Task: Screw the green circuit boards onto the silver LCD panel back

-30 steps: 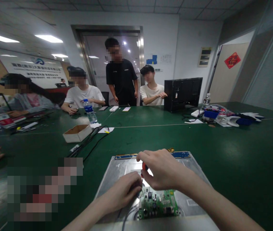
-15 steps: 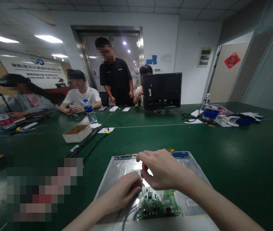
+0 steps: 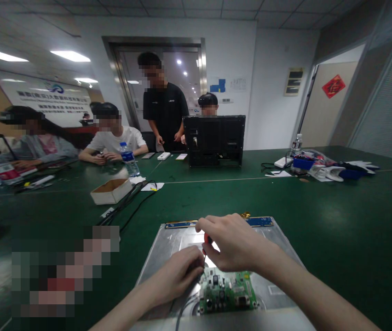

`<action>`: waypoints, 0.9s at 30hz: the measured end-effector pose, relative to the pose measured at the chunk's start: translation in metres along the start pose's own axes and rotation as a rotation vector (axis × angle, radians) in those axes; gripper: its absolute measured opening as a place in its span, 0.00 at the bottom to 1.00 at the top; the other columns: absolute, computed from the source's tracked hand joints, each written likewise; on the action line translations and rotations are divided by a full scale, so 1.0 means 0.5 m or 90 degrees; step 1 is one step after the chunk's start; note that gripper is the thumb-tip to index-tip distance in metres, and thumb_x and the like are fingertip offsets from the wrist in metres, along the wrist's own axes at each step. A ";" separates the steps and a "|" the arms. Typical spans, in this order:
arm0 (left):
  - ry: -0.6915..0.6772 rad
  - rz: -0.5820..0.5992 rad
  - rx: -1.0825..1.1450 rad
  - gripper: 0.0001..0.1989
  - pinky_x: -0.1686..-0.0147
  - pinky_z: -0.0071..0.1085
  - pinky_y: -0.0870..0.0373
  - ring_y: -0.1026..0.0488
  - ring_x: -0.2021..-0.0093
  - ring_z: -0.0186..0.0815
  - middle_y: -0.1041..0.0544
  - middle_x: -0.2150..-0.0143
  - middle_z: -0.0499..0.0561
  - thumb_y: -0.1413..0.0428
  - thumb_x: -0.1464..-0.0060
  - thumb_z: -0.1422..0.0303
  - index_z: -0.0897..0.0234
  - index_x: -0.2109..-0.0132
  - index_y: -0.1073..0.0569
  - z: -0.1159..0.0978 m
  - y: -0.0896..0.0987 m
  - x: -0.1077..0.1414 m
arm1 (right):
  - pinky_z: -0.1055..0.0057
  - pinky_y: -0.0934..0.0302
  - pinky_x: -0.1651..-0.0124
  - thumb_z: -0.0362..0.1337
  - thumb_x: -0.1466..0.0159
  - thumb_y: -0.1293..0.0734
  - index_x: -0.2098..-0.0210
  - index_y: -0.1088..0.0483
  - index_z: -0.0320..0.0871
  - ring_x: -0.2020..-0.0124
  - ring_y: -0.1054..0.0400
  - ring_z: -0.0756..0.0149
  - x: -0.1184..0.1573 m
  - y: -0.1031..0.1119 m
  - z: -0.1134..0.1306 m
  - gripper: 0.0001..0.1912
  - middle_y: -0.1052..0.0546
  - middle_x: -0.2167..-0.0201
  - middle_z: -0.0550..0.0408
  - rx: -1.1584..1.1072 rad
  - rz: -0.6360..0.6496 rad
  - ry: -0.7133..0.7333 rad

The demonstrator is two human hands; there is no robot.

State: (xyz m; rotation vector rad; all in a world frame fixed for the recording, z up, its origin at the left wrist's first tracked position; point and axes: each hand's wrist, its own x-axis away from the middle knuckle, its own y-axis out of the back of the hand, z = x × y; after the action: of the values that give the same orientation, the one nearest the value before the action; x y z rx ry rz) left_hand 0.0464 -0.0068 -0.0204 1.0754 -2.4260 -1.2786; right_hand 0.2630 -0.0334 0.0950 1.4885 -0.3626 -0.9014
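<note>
My right hand [image 3: 232, 241] is closed around the red-and-black handle of a screwdriver [image 3: 207, 238], held upright with its thin shaft pointing down. My left hand [image 3: 178, 271] has its fingers curled together beside the shaft, at the upper left corner of a green circuit board [image 3: 228, 292]. What those fingers pinch, and the screwdriver's tip, are hidden. The board lies on a silvery metal panel [image 3: 163, 246], with a narrow blue circuit strip [image 3: 260, 222] along the panel's far edge. A dark cable [image 3: 181, 312] runs at the board's left side.
Left of the panel lie black cables [image 3: 127, 204] and an open cardboard box [image 3: 111, 192]; a water bottle [image 3: 129, 160] stands behind. Across the green table [image 3: 337, 220], a person is behind a black monitor housing [image 3: 215, 142]. Gloves and bags [image 3: 327, 168] are piled far right.
Across the table, the monitor housing has moved left and down onto the tabletop. At the left edge, another person's hand has drawn back. My hands and the screwdriver look almost unchanged.
</note>
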 end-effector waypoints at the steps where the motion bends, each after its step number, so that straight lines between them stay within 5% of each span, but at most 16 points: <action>1: 0.000 -0.002 0.001 0.05 0.62 0.33 0.34 0.31 0.62 0.40 0.24 0.60 0.53 0.49 0.37 0.72 0.63 0.58 0.29 0.000 0.000 0.000 | 0.68 0.60 0.74 0.32 0.38 0.37 0.56 0.31 0.41 0.71 0.29 0.64 0.000 0.001 0.000 0.10 0.20 0.62 0.51 0.001 0.001 -0.001; 27: 0.006 0.008 0.001 0.05 0.61 0.33 0.35 0.31 0.62 0.40 0.24 0.59 0.52 0.50 0.37 0.71 0.62 0.58 0.30 0.000 0.001 0.000 | 0.68 0.58 0.74 0.34 0.37 0.36 0.56 0.31 0.42 0.69 0.27 0.63 -0.003 0.004 0.005 0.09 0.19 0.62 0.52 0.017 0.018 -0.016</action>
State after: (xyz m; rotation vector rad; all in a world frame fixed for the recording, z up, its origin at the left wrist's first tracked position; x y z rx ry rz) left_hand 0.0465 -0.0066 -0.0199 1.0615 -2.4234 -1.2664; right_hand 0.2606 -0.0344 0.0975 1.4947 -0.4145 -0.8961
